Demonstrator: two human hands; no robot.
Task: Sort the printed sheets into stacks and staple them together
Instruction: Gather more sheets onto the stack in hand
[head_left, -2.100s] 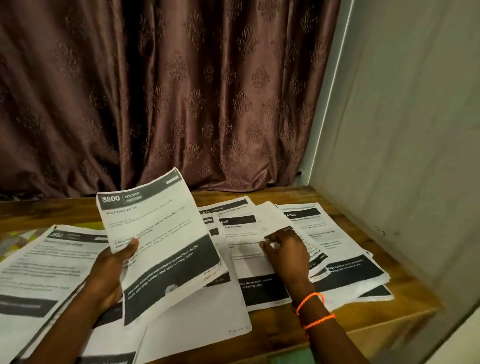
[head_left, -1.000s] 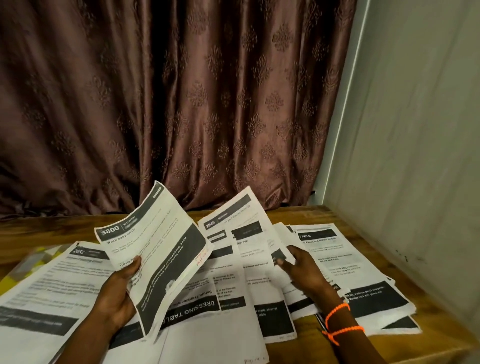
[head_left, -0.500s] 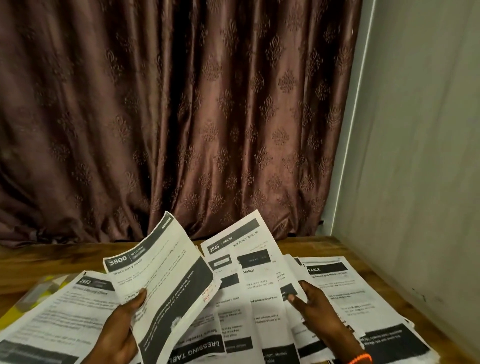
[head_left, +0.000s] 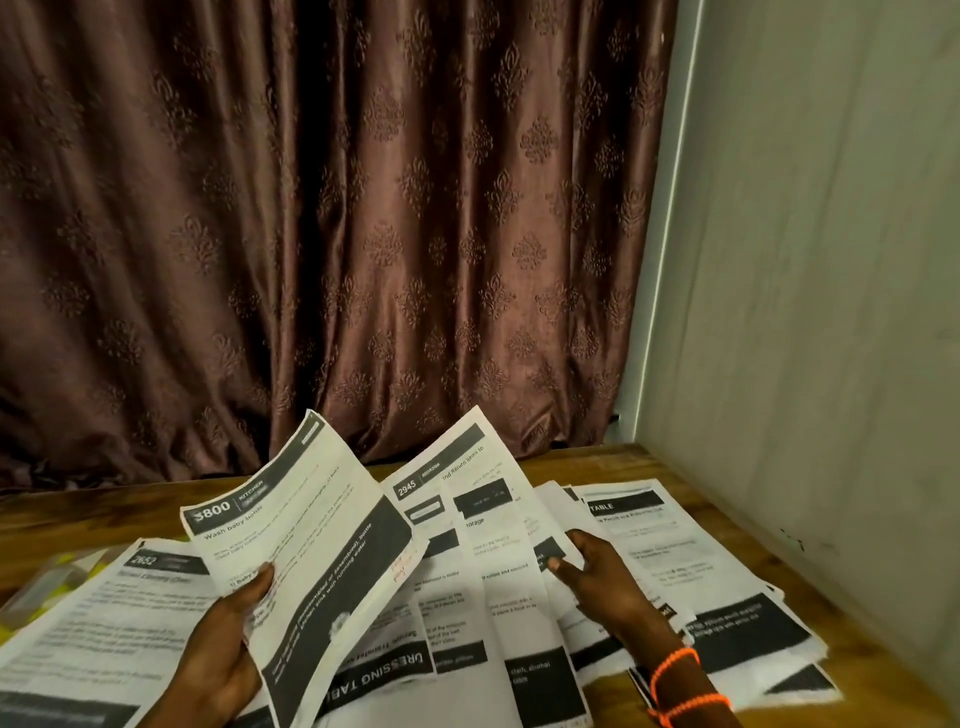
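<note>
Wooden tabletop (head_left: 613, 460) carries your spread of printed white sheets (head_left: 670, 551). Your left hand (head_left: 218, 644) grips the raised sheet headed 3800 (head_left: 311, 551), thumb pressed on its face. Your right hand (head_left: 602, 587), fingers curled, pinches the lifted sheet headed 2945 (head_left: 467, 499). Beyond hangs a brown patterned curtain (head_left: 332, 218).

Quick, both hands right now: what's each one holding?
Left hand: grips the raised sheet headed 3800, thumb on its face.
Right hand: pinches the edge of the lifted sheet headed 2945.
</note>
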